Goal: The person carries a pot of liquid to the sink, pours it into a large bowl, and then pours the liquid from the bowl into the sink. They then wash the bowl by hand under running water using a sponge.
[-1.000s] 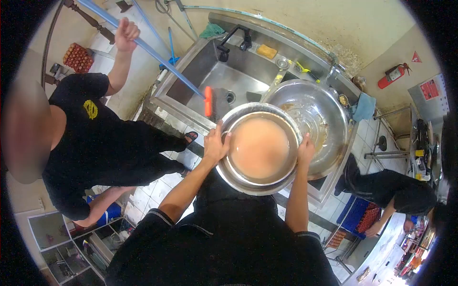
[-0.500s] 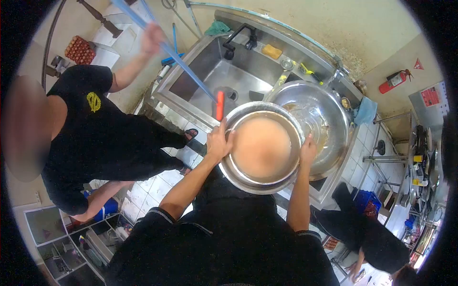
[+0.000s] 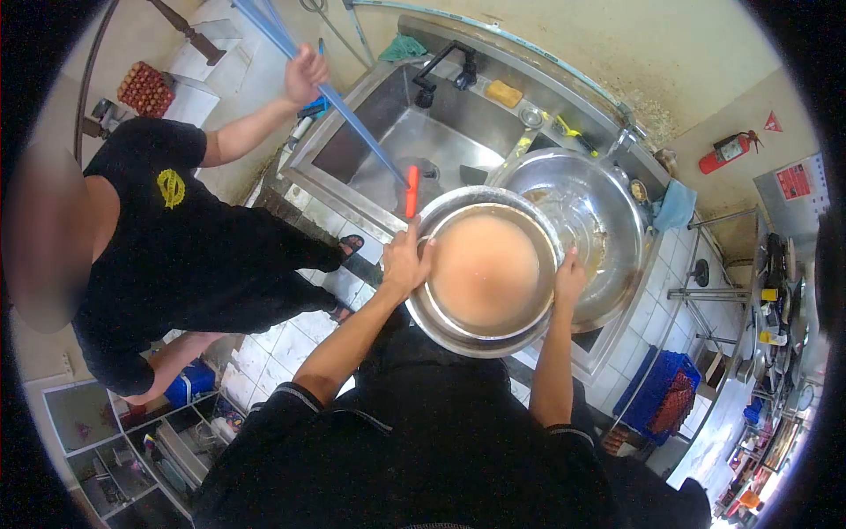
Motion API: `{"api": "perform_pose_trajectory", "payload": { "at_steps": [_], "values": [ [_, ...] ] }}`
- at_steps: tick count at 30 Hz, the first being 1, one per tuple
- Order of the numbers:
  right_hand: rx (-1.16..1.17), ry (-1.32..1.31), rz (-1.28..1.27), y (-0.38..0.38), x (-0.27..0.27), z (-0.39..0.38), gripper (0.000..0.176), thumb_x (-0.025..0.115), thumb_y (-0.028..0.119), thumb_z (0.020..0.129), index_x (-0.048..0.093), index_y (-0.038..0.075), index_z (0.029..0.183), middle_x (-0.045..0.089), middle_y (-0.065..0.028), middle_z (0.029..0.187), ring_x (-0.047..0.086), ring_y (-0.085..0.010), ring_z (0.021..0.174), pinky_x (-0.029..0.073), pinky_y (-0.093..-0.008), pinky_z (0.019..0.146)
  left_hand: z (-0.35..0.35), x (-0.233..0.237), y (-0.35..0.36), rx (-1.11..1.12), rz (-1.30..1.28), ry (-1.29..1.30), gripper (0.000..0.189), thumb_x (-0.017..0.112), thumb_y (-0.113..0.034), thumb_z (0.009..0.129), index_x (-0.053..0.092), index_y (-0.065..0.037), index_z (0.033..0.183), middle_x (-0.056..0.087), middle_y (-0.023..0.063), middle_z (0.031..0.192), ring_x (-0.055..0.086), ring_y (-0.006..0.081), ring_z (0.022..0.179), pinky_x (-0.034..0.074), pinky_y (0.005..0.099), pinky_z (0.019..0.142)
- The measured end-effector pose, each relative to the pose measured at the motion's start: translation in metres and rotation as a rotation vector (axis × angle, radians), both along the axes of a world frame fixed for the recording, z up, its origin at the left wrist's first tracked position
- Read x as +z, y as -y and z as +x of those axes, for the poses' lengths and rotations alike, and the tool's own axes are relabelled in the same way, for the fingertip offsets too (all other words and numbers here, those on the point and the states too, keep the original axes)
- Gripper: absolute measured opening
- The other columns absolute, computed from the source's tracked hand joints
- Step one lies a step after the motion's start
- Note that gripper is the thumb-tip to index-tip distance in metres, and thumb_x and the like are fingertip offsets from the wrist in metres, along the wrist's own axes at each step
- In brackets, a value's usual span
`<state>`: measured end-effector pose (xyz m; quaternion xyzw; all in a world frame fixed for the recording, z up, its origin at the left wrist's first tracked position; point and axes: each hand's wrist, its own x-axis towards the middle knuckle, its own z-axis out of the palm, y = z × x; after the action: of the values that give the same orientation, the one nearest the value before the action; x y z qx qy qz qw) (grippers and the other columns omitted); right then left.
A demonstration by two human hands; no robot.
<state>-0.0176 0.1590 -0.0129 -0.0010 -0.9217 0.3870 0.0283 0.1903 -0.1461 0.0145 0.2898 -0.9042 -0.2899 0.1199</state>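
In front of my body I hold a wide metal bowl (image 3: 426,310) with a metal pot (image 3: 458,331) nested in it. Cloudy orange-pink liquid (image 3: 486,264) fills much of the pot. My left hand (image 3: 405,264) is closed on the left side of the rims, its thumb inward. On the right side, my right hand (image 3: 569,279) grips the rim with the thumb on top; its other fingers are mostly hidden. Just beyond the bowl, a large shiny metal basin (image 3: 621,207) sits over the right part of the sink unit.
On the left, a co-worker (image 3: 203,256) in black holds a blue pole (image 3: 357,125). Its orange-red end piece (image 3: 412,191) is close to my left hand. The sink (image 3: 361,150) has a black faucet (image 3: 465,66) and a yellow sponge (image 3: 503,94). Blue crates (image 3: 659,392) stand at right.
The co-worker's raised hand has moved down and right with the pole; its orange-red end has shifted slightly. The person at lower right has mostly moved out of sight. My hands and bowl barely differ.
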Motion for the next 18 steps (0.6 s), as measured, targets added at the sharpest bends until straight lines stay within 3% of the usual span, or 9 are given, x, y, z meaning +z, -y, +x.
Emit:
{"api": "perform_pose_trajectory", "payload": {
  "at_steps": [8, 18],
  "values": [
    [0.011, -0.001, 0.026, -0.003, -0.004, -0.001, 0.057, 0.043, 0.045, 0.103, 0.071, -0.004, 0.108, 0.069, -0.0296, 0.099, 0.066, -0.0459, 0.094, 0.049, -0.0509, 0.083, -0.001, -0.004, 0.001, 0.011, 0.011, -0.005, 0.066, 0.058, -0.042, 0.094, 0.039, -0.01, 0.149, 0.063, 0.0254, 0.108, 0.062, 0.0428, 0.101, 0.042, 0.0534, 0.093],
    [0.002, 0.0, 0.016, -0.002, -0.003, 0.0, 0.055, 0.044, 0.044, 0.103, 0.071, -0.004, 0.105, 0.068, -0.0298, 0.095, 0.066, -0.0454, 0.09, 0.048, -0.05, 0.08, -0.001, -0.002, 0.0, 0.018, 0.038, 0.01, 0.068, 0.058, -0.042, 0.093, 0.039, -0.011, 0.15, 0.063, 0.0253, 0.108, 0.062, 0.0431, 0.102, 0.042, 0.054, 0.095]
  ]
}}
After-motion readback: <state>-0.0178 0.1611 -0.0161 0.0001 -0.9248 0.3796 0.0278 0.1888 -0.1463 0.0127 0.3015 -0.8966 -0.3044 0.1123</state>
